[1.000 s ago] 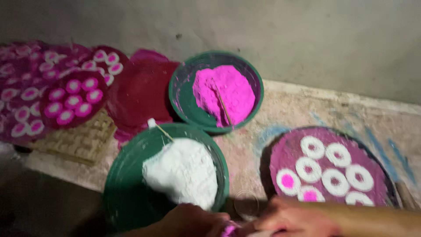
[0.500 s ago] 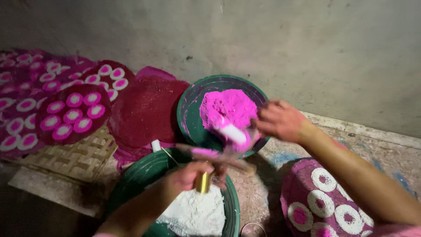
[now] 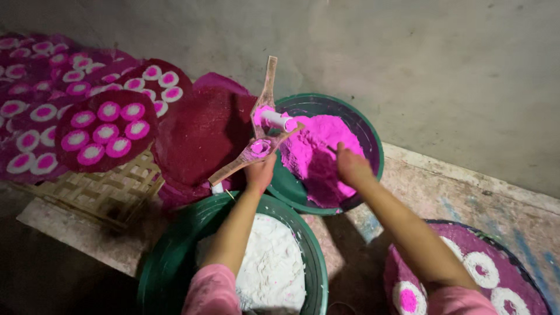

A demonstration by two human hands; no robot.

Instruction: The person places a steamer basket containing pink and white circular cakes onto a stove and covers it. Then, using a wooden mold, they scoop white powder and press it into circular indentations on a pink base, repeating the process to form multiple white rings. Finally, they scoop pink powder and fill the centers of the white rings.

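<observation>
A hinged wooden mould (image 3: 256, 137), opened and pink-dusted, is gripped by the left hand (image 3: 259, 174) over the green basin (image 3: 373, 146). The right hand (image 3: 350, 166) is dipped in pink powder (image 3: 318, 154); its grip cannot be told. Spillage into the white powder (image 3: 271, 268) below is judged likely if the mould is tilted.

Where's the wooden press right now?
Head view, centre: the wooden press is held up in the left hand, over the near-left rim of the basin of pink powder, above the basin of white powder.
</observation>
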